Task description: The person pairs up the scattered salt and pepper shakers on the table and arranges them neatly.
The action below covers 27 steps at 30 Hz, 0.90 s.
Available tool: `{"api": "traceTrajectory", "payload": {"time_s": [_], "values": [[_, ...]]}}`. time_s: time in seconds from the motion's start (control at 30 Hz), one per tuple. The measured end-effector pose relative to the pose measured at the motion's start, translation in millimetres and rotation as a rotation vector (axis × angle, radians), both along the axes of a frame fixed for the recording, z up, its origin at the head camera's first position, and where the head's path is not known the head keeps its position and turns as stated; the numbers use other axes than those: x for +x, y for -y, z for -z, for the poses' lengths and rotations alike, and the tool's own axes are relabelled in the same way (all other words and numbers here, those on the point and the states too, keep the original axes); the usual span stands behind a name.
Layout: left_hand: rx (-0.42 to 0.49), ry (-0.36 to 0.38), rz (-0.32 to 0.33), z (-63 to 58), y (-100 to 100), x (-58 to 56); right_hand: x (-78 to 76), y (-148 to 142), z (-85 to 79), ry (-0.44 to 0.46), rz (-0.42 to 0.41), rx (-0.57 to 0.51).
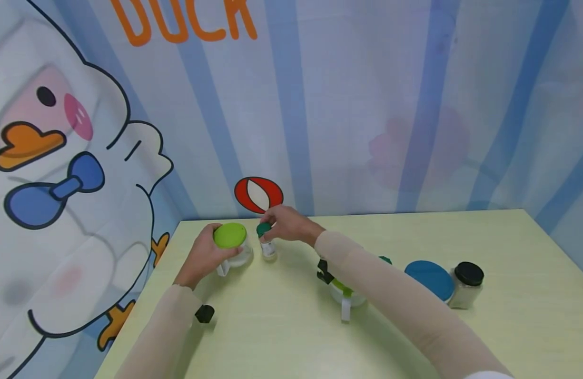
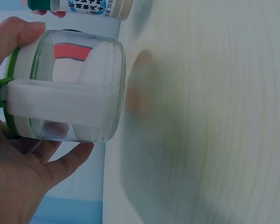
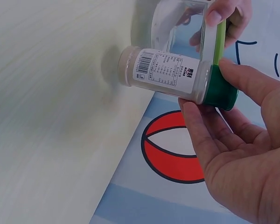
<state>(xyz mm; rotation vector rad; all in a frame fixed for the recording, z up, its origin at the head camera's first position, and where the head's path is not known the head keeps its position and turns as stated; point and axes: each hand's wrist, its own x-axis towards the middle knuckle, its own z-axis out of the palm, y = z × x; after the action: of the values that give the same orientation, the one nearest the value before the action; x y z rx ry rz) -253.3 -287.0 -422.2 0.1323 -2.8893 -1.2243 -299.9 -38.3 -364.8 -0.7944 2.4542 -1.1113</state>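
My left hand [image 1: 207, 253] grips a clear glass jar [image 2: 79, 126] around its light-green lid [image 1: 230, 235]. The jar's white handle [image 2: 56, 99] faces the left wrist camera. To the right of it, my right hand [image 1: 291, 223] pinches the dark-green cap of a small seasoning bottle [image 3: 165, 72] between thumb and fingers. The bottle is upright, with pale contents and a white printed label. Jar and bottle stand close together near the back edge of the table. Whether their bases touch the tabletop is hard to tell.
Under my right forearm, a second white-handled jar [image 1: 346, 310] with a green lid is partly hidden. Right of that arm are a round blue lid [image 1: 430, 279] and a black-lidded jar [image 1: 466, 292]. A printed cloth [image 1: 348, 105] hangs behind the table [image 1: 282, 337].
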Motion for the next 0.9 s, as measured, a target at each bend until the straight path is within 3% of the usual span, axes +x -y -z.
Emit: {"api": "traceTrajectory", "payload": {"time_s": [0.53, 0.9], "values": [[0.036, -0.047, 0.036, -9.6, -18.1, 13.9, 10.9, -15.7, -14.8, -0.007, -0.026, -0.003], [0.034, -0.057, 0.023, -16.0, -28.1, 21.9, 22.7, -27.3, -24.1, -0.015, -0.084, -0.024]]}}
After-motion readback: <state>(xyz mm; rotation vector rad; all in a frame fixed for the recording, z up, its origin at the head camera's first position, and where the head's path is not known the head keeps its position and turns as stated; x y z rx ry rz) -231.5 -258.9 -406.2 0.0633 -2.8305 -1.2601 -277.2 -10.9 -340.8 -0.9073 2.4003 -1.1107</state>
